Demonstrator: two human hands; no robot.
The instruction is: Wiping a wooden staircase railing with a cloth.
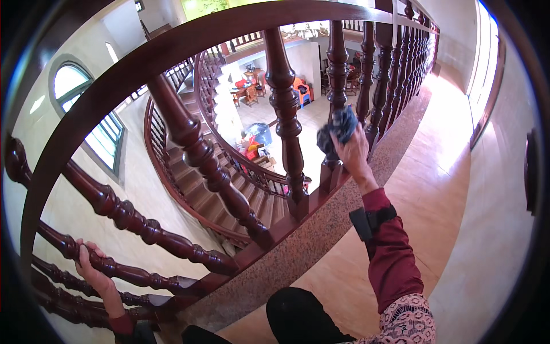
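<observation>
A dark cloth is bunched in my right hand, pressed around the lower part of a turned wooden baluster. That cloth hides part of the baluster and looks slightly blurred. At the lower left, my left hand grips another dark red-brown baluster, its fingers wrapped around the shaft. The glossy balusters stand between a curved wooden handrail and a wooden bottom rail.
A speckled stone curb runs under the railing, beside a beige tiled floor. Beyond the balusters, a curved staircase descends to a lower room with wooden furniture, an orange plastic chair and piled goods. My knee is close to the curb.
</observation>
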